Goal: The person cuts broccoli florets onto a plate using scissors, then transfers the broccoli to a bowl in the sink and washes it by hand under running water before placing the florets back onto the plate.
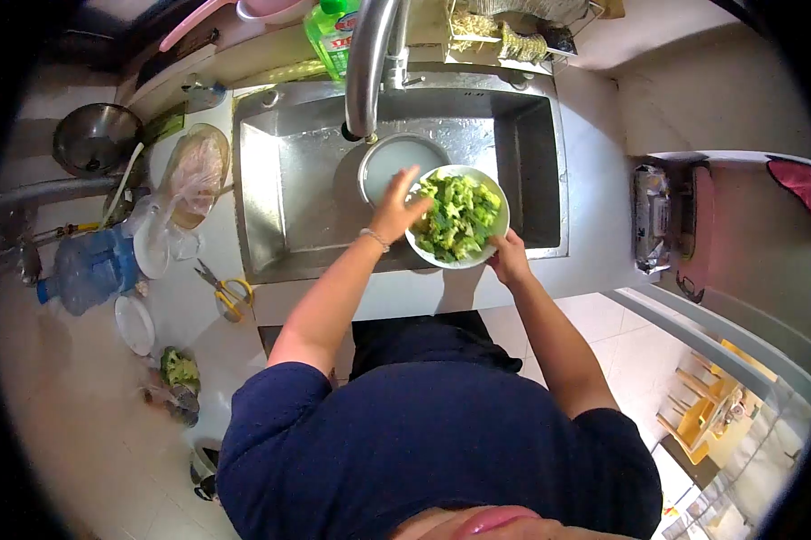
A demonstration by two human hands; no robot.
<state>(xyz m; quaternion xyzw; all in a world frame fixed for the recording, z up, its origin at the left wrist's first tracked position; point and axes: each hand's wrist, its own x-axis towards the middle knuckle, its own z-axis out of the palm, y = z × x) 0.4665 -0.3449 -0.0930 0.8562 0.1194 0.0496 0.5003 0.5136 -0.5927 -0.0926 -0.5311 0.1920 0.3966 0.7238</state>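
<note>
Steadying the bowl (450, 262) of greens (459, 214), looks like: right hand (510, 258) gripping it, left hand (399, 209) spread loose, contact kinda unclear. Next move wants a firm hold.

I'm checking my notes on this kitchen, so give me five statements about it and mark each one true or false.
1. The right hand holds the white bowl at its edge. True.
2. The left hand is clenched into a fist. False: the left hand is open, at the bowl's left edge.
3. The scissors lie inside the sink. False: the scissors lie on the counter, left of the sink.
4. A round basin stands in the sink, partly hidden by the bowl. True.
5. The bowl holds cut green vegetables. True.
</note>
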